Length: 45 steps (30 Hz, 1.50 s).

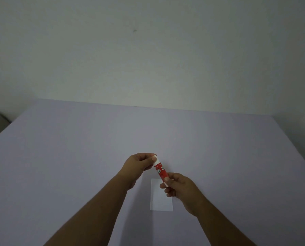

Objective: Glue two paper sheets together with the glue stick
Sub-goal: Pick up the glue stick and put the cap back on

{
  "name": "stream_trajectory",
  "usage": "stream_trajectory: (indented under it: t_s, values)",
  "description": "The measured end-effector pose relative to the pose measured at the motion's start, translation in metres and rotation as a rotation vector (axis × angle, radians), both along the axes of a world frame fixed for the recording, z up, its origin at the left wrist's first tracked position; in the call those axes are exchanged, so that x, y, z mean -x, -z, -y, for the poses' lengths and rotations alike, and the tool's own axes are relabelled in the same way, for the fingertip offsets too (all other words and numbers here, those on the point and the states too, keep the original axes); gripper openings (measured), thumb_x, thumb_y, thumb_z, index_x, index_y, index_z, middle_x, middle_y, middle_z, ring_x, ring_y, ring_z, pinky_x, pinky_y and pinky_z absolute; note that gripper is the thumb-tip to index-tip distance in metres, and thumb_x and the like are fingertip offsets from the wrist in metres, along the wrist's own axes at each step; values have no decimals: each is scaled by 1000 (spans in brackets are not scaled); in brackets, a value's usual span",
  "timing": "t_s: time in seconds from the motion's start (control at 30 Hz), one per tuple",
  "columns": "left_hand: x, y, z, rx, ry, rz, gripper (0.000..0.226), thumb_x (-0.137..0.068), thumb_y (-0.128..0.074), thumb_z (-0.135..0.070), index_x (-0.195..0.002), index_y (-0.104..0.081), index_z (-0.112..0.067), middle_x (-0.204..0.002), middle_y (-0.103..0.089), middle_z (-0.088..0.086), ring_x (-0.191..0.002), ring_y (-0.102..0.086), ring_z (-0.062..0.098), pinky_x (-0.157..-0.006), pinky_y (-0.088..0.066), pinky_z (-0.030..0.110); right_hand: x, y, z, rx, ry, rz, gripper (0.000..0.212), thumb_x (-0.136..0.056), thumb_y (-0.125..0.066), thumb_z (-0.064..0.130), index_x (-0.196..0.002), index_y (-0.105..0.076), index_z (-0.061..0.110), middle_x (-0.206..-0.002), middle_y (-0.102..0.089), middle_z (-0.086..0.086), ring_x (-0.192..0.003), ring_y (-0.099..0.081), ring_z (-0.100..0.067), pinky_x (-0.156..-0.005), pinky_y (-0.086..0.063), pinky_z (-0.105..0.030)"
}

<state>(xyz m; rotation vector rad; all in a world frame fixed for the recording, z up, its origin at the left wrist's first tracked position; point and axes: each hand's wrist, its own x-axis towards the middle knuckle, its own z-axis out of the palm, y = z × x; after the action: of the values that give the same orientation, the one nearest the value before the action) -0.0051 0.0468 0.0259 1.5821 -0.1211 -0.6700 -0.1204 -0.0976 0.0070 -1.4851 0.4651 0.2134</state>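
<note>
Right hand (181,188): fingers (166,179) pinched closed on the lower end of the glue stick (160,170). Left hand (139,163): fingers (154,158) closed round the white cap (156,157) at the upper end. Stick held in the air between the two grips, long axis tilted, running from the right fingers up, away and slightly leftward to the left fingers. Cap seated on the barrel, no gap visible; judged at the uncapping step, glue not yet exposed. Coming move judged to turn on that axis: pull of the left fingers along it, away from the right, which act as anchor. Paper (161,197) flat on the tabletop (77,157), directly beneath and nearer the body than the right fingers. One white rectangle visible; whether a single sheet or two stacked, cannot tell.
</note>
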Motion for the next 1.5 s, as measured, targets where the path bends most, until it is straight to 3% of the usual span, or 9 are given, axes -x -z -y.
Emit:
stream_trajectory:
  t_s: [0.07,0.17,0.27,0.43,0.63,0.83,0.97,1.2,1.5]
  values:
    - [1,3,2,-9,27,1,13,-87,-61,-26,-98,-68,-28,-108,-69,-1,-103,-62,18,-81,-50,21,-2,2,3,-25,-46,-35,15,-90,-55,30,-103,-60,26,-99,-70,-4,-84,-61,-17,-74,-53,-24]
    - [1,11,5,-5,36,-39,36,-90,-54,-37,-125,-52,-30,-127,-55,-3,-115,-54,20,-99,-45,35,-10,8,9,-71,27,-59,26,-89,-56,30,-112,-59,19,-109,-63,-8,-94,-54,-22,-87,-47,-29]
    - [0,24,7,-145,-19,4,44,-94,-43,-44,-136,-40,-31,-142,-44,0,-128,-43,25,-109,-35,43,-21,12,15,-25,110,-30,29,-88,-57,30,-115,-57,19,-106,-64,-1,-99,-56,-20,-82,-47,-26]
    - [-1,55,4,-600,98,336,44,-97,-36,-37,-138,-39,-21,-146,-42,5,-133,-39,23,-110,-29,38,-42,25,23,361,135,20,24,-77,-70,27,-99,-59,27,-87,-65,11,-84,-61,-7,-69,-44,-17]
    - [-4,87,4,-879,247,551,48,-98,-29,-36,-142,-32,-19,-151,-34,5,-138,-28,23,-112,-27,39,-62,53,24,716,118,49,19,-77,-69,24,-79,-50,23,-69,-54,10,-68,-54,-11,-55,-34,-13]
    - [-7,97,8,-960,279,651,49,-97,-29,-38,-142,-30,-18,-152,-32,4,-139,-25,22,-112,-26,37,-72,71,20,767,97,74,16,-77,-70,21,-87,-58,14,-79,-59,3,-73,-56,-12,-55,-33,-9]
    - [-7,100,9,-973,278,649,49,-97,-29,-39,-141,-32,-19,-152,-33,4,-139,-26,22,-113,-25,37,-72,76,17,763,96,78,19,-78,-70,21,-91,-59,14,-88,-64,-3,-78,-58,-15,-64,-39,-19]
    - [-7,100,8,-975,291,656,50,-97,-28,-39,-142,-31,-18,-153,-31,4,-140,-24,22,-114,-22,36,-73,80,15,789,117,95,23,-77,-71,20,-96,-59,15,-93,-65,-4,-82,-57,-16,-69,-42,-21]
    - [-7,96,7,-959,286,649,48,-97,-31,-38,-141,-33,-17,-151,-33,4,-139,-26,21,-112,-26,36,-71,80,14,735,126,55,31,-75,-73,23,-101,-59,15,-99,-64,-6,-93,-57,-21,-82,-51,-36]
